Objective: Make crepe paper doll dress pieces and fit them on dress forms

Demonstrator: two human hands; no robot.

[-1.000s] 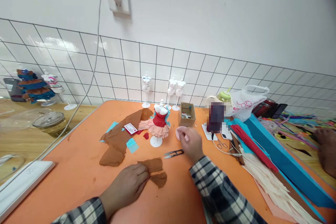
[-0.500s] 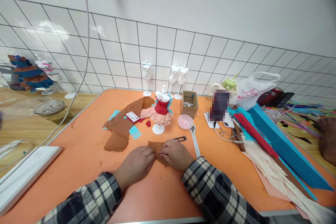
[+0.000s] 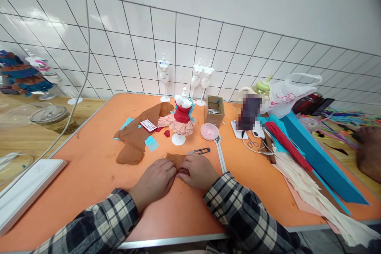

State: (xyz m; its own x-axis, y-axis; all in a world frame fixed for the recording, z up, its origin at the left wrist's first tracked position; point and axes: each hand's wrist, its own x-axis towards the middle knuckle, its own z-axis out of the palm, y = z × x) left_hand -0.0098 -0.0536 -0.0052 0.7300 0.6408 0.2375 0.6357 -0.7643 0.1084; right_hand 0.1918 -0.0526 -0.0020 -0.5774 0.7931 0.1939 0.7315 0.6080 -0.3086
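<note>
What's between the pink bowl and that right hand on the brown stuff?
Black thread snips lie on the orange table between the pink bowl and the right hand, as the head view shows.

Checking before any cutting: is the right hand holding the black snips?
No, the right hand is on the small brown piece, and the black snips lie on the orange table beyond that hand.

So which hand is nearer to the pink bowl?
Right. The right hand is on the near side of the pink bowl; the left hand is farther off, leftward.
</note>
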